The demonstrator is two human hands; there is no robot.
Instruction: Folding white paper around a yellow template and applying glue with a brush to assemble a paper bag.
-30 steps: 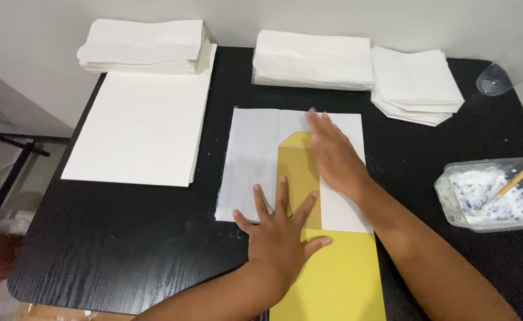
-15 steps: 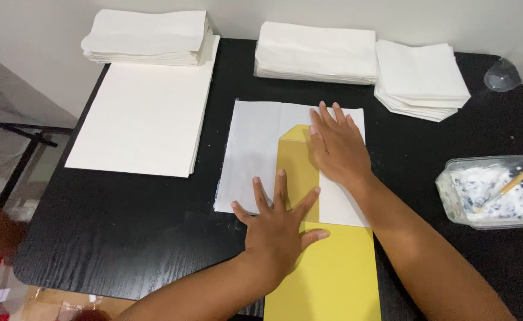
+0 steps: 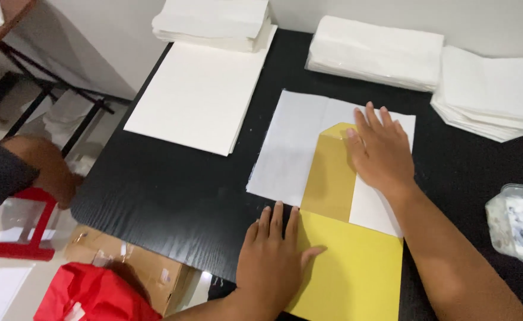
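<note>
A yellow paper envelope (image 3: 350,261) lies on the black table (image 3: 172,196), its upper part tucked under a thin translucent white sheet (image 3: 291,142). My right hand (image 3: 380,148) lies flat, fingers together, pressing on that sheet over the envelope's top flap. My left hand (image 3: 273,255) rests flat at the near table edge, its fingers on the table and its thumb on the envelope's lower left part. Neither hand holds anything.
A stack of large white sheets (image 3: 199,95) lies at the left, with a pile of folded white paper (image 3: 214,21) behind it. Two more white piles (image 3: 374,50) (image 3: 490,92) sit at the back. A clear tub of white paste (image 3: 520,223) stands at right. Another person's arm (image 3: 18,172) is at far left.
My left hand has slid back toward the near table edge and its fingers have closed together. The view has shifted left; my right hand stays pressed on the sheet.
</note>
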